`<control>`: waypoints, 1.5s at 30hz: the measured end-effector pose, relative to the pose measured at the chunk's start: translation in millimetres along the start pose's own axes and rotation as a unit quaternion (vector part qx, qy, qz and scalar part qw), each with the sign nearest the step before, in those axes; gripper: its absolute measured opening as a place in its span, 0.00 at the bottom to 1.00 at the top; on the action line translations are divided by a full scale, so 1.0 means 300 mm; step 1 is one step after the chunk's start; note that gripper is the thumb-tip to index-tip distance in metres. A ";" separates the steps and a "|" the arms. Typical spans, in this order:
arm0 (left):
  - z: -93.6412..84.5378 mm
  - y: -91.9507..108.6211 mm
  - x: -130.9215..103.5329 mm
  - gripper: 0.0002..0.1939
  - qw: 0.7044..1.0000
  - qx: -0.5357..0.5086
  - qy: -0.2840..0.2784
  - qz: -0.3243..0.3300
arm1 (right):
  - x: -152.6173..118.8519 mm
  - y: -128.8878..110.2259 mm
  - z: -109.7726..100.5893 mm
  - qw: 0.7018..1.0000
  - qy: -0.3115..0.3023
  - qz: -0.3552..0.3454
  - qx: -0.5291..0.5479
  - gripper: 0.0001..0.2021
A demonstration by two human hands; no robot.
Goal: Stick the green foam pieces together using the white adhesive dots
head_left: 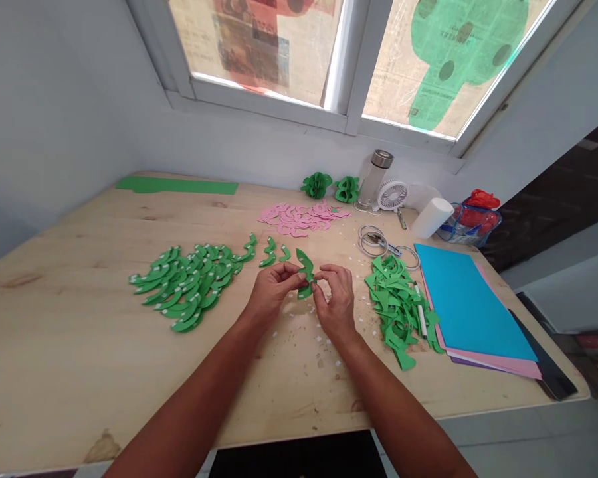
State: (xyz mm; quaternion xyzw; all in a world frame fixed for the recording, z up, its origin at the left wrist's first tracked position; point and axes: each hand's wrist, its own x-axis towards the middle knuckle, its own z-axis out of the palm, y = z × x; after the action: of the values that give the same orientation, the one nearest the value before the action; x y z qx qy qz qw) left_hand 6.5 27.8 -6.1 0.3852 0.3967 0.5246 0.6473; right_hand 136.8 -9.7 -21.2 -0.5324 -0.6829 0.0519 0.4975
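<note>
Near the middle of the wooden table (70, 332), my left hand (274, 290) pinches a wavy green paper piece (304, 261) at its left edge. The fingers of my right hand (336, 299) close on the right side of the same piece. To the left lies a spread pile of curved green pieces with small white patches (184, 285), and a few similar pieces (269, 251) lie between it and my left hand. A heap of green paper scraps (398, 305) is right of my right hand. Tiny white bits (319, 338) are scattered below my hands.
Pink paper cutouts (296, 219) lie farther back, near two green paper balls (316, 185), a bottle (373, 179) and a small white fan (393, 195). At right are scissors (379, 240), tape rings, a marker (421, 312), coloured sheets (471, 299) and a white roll (432, 218).
</note>
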 end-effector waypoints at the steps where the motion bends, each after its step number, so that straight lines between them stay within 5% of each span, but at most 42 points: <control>1: 0.000 0.000 0.000 0.14 1.000 0.002 0.000 0.000 | 0.000 0.001 0.000 1.000 0.000 0.000 0.000 0.07; 24: -0.007 -0.011 0.006 0.13 0.999 0.023 -0.023 0.008 | 0.013 0.004 -0.011 1.000 -0.019 0.015 0.018 0.03; 35: -0.008 0.000 0.007 0.15 1.000 0.006 0.009 0.008 | -0.004 -0.044 -0.007 0.999 -0.036 -0.040 -0.004 0.02; 41: -0.009 -0.009 0.012 0.16 1.000 -0.009 0.024 -0.002 | 0.013 -0.009 -0.020 0.996 0.072 0.054 -0.016 0.03; 45: -0.004 -0.009 0.008 0.17 1.000 -0.004 0.031 0.000 | 0.019 0.027 -0.013 0.988 0.086 0.130 0.007 0.06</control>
State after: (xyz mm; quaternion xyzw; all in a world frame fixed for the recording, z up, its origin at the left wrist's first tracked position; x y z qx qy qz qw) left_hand 6.6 30.0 -9.2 0.3659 0.4144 0.5379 0.6365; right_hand 145.6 -3.7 -20.5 -0.6159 -0.5623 0.0750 0.5466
